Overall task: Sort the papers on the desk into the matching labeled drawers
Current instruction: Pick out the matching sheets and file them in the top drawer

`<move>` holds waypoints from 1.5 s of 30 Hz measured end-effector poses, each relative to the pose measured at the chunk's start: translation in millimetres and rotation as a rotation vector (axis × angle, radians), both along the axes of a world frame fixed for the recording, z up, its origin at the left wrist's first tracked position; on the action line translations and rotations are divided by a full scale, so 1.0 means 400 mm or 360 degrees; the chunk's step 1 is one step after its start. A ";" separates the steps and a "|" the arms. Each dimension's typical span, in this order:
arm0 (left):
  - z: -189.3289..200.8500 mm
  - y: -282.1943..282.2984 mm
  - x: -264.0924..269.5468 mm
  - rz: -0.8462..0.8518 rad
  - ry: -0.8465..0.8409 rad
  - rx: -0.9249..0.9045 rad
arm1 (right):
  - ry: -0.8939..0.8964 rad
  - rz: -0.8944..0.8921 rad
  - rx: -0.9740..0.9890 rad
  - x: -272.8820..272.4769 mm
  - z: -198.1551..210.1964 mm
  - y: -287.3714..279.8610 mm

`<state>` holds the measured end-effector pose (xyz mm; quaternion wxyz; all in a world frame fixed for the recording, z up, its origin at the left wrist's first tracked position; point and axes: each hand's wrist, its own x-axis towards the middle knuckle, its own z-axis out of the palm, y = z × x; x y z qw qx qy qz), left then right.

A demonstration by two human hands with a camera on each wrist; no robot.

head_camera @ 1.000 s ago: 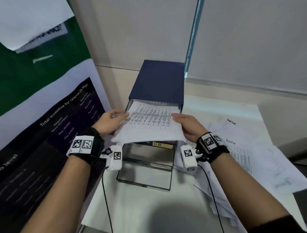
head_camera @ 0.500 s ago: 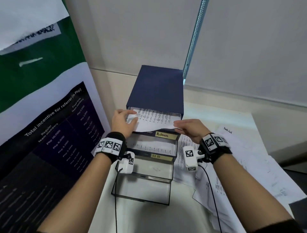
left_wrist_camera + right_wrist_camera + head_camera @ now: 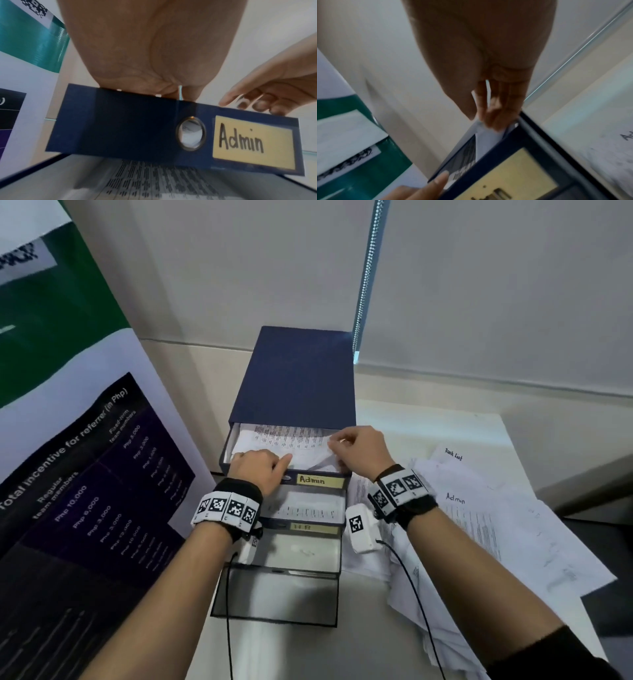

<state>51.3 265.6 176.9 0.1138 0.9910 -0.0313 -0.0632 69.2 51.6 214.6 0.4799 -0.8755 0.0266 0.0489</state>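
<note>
A navy drawer unit (image 3: 298, 378) stands at the back of the desk, its top drawer, labelled "Admin" (image 3: 320, 481), pulled out. A printed paper (image 3: 291, 440) lies crumpled inside that drawer. My left hand (image 3: 263, 467) reaches over the drawer's front left edge, and its fingers press on the paper. At the drawer's right side my right hand (image 3: 359, 453) pinches the paper's right edge with curled fingers. The left wrist view shows the Admin label (image 3: 254, 142) close up, my right hand (image 3: 274, 94) behind it. Below, the "HR" drawer (image 3: 308, 527) stands open with a printed sheet in it.
Loose papers (image 3: 479, 525), one headed "Admin", spread over the desk right of the unit. Lower see-through drawers (image 3: 281, 594) stick out toward me. A large poster (image 3: 85, 474) leans at the left. A blind cord (image 3: 366, 285) hangs behind the unit.
Both hands have carried the paper forward and down, from above the open drawers into the Admin drawer. The sheet now lies inside, bunched at its front right corner.
</note>
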 end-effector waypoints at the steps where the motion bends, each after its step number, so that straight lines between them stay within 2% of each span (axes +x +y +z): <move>1: 0.006 -0.008 0.003 0.0007 0.0016 0.0016 | -0.0103 -0.0063 0.0019 -0.007 -0.010 -0.036; 3: 0.028 -0.034 0.001 -0.0001 -0.0016 0.0001 | -0.0198 -0.0202 0.0024 -0.032 -0.041 -0.133; 5: 0.060 -0.075 -0.011 -0.0059 -0.0213 -0.0197 | -0.0107 -0.0307 -0.0186 -0.064 -0.113 -0.261; 8: 0.107 -0.178 -0.043 -0.0230 -0.0482 -0.0729 | 0.0482 -0.0313 -0.0810 -0.146 -0.273 -0.448; 10: 0.118 -0.272 -0.065 -0.0380 -0.0431 -0.1012 | 0.0864 -0.0299 -0.1042 -0.226 -0.387 -0.538; 13: 0.054 -0.409 -0.087 -0.0487 -0.0058 -0.1200 | 0.0977 -0.0084 -0.1171 -0.322 -0.514 -0.583; 16: -0.097 -0.510 -0.107 -0.0337 0.0516 -0.1113 | 0.0759 0.0072 -0.1138 -0.369 -0.504 -0.579; 19: -0.250 -0.576 -0.147 -0.0132 0.0916 -0.0814 | 0.0636 -0.0223 -0.0958 -0.386 -0.474 -0.640; 22: -0.333 -0.626 -0.200 -0.0017 0.1100 -0.0723 | 0.0842 -0.0557 -0.1028 -0.415 -0.474 -0.715; 28: -0.368 -0.732 -0.216 0.0152 0.0940 -0.0823 | 0.0851 -0.0740 -0.0616 -0.425 -0.521 -0.776; 33: -0.362 -0.809 -0.197 0.0255 0.0765 -0.0935 | 0.0904 -0.0616 -0.0316 -0.414 -0.532 -0.812; 39: -0.385 -0.842 -0.192 0.0404 0.0599 -0.1085 | 0.0646 -0.0970 -0.0544 -0.420 -0.545 -0.925; 45: -0.397 -0.852 -0.178 0.0486 0.0458 -0.1103 | 0.0609 -0.0898 -0.0413 -0.420 -0.555 -0.956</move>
